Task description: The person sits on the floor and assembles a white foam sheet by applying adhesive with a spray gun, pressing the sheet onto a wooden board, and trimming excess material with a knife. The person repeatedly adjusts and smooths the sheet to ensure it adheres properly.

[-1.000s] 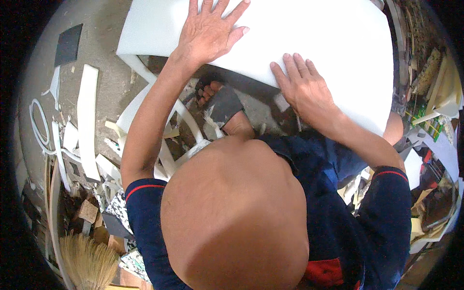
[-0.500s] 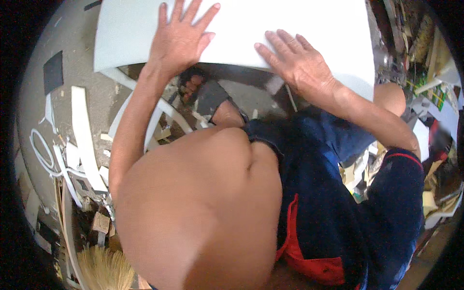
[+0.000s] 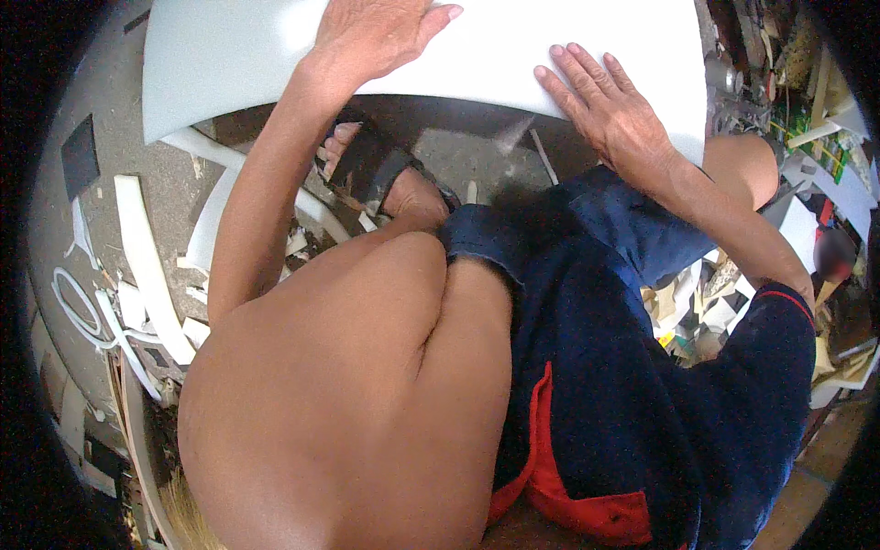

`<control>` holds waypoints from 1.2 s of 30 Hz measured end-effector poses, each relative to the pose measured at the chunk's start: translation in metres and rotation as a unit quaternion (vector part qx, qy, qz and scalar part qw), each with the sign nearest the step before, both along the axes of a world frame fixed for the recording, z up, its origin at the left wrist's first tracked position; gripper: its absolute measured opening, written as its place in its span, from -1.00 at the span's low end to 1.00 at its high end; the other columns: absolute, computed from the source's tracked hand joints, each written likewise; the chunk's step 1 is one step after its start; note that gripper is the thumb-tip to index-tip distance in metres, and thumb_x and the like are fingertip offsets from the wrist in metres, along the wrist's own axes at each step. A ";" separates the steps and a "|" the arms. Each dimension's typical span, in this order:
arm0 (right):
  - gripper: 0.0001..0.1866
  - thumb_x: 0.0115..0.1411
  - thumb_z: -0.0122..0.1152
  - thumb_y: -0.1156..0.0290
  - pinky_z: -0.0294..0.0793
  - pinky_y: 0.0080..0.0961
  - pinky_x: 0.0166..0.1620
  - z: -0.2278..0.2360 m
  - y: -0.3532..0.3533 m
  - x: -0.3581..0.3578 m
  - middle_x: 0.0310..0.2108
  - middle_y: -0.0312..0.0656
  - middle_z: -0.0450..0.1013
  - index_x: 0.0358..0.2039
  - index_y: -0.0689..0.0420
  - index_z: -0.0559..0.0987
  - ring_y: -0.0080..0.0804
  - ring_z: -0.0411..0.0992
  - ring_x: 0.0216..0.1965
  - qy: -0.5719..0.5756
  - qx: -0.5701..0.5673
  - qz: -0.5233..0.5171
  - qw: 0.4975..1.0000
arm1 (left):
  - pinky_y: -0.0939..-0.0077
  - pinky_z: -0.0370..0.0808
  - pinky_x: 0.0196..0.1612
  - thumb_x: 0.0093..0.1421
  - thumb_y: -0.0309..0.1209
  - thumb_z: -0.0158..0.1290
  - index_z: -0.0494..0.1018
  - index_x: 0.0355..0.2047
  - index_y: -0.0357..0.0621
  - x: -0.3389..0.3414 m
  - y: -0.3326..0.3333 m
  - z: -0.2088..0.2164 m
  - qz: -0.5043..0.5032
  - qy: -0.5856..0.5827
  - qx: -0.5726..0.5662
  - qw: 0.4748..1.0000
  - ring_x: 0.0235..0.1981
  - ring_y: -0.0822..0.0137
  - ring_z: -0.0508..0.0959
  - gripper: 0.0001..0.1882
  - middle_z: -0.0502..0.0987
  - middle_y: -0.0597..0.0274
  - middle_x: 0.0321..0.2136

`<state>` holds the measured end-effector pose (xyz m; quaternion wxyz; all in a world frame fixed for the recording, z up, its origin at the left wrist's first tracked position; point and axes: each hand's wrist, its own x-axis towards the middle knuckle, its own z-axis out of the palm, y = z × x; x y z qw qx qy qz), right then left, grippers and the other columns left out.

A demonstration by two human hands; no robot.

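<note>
A large white foam sheet (image 3: 495, 55) spans the top of the view, its near edge bowed above my foot. My left hand (image 3: 376, 37) lies on the sheet with its thumb stretched out to the right. Its other fingers are cut off by the upper edge of the picture. Farther right, my right hand (image 3: 610, 105) rests flat on the same sheet near its front edge, fingers extended and slightly apart. Neither hand grips anything.
My sandalled foot (image 3: 371, 170) stands below the sheet. White foam strips (image 3: 147, 261) and a coiled white strip (image 3: 78, 302) lie on the left floor, near a dark square piece (image 3: 81, 158). Scraps (image 3: 706, 302) pile up on the right.
My left hand has slid forward and right over the sheet, its fingertips leaving the picture. My right hand has shifted right. The sheet's left edge appears farther left.
</note>
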<state>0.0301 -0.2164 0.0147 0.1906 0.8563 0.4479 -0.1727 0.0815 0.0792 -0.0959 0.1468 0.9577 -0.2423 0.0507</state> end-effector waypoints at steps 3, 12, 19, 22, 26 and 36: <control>-0.18 0.18 0.12 0.53 0.15 0.01 0.43 -0.004 0.001 -0.001 0.45 -0.02 0.11 0.47 0.01 0.15 -0.07 0.10 0.46 -0.017 0.017 0.008 1.000 | -0.34 -0.12 0.45 0.40 0.00 -0.10 0.19 0.42 -0.05 -0.005 -0.007 -0.001 -0.009 0.016 0.001 1.000 0.48 -0.27 -0.09 -0.32 0.02 -0.19 0.46; -0.29 0.25 0.06 0.43 0.23 0.03 0.38 -0.004 -0.002 0.000 0.40 0.01 0.20 0.43 0.05 0.22 -0.04 0.19 0.41 -0.029 0.022 0.032 0.999 | -0.29 -0.14 0.47 0.41 -0.02 -0.10 0.12 0.45 -0.03 -0.010 -0.002 0.001 -0.065 0.007 0.020 0.998 0.49 -0.25 -0.12 -0.30 -0.03 -0.17 0.47; -0.28 0.24 0.08 0.44 0.20 0.03 0.40 -0.003 0.001 0.001 0.42 0.02 0.16 0.44 0.05 0.20 -0.05 0.16 0.43 -0.026 0.017 0.028 0.999 | -0.25 -0.20 0.49 0.43 0.01 -0.16 0.05 0.48 -0.05 0.022 0.024 -0.001 0.056 0.026 0.094 0.994 0.51 -0.24 -0.17 -0.28 -0.11 -0.19 0.49; -0.29 0.25 0.08 0.44 0.20 0.03 0.40 0.000 0.002 0.001 0.42 0.03 0.17 0.43 0.06 0.22 -0.05 0.16 0.44 -0.017 0.022 0.023 0.999 | -0.28 -0.17 0.48 0.41 0.02 -0.13 0.08 0.46 -0.07 0.004 0.017 -0.007 0.036 -0.001 0.096 0.995 0.50 -0.25 -0.15 -0.27 -0.09 -0.20 0.48; -0.32 0.26 0.07 0.42 0.20 0.02 0.40 -0.003 0.001 0.000 0.40 0.04 0.20 0.42 0.07 0.25 -0.05 0.16 0.43 -0.021 0.042 0.021 0.999 | -0.32 -0.14 0.46 0.39 0.00 -0.09 0.12 0.45 -0.07 -0.014 0.008 -0.005 0.004 0.038 0.083 0.996 0.50 -0.24 -0.12 -0.28 -0.07 -0.18 0.48; -0.32 0.26 0.07 0.39 0.17 0.05 0.40 -0.013 -0.002 -0.004 0.42 -0.01 0.19 0.41 0.06 0.25 -0.05 0.15 0.44 -0.038 0.024 0.025 0.999 | -0.31 -0.08 0.44 0.35 -0.05 -0.02 0.24 0.40 -0.02 -0.002 -0.062 0.000 -0.056 0.011 -0.035 0.998 0.48 -0.23 -0.05 -0.33 0.09 -0.11 0.44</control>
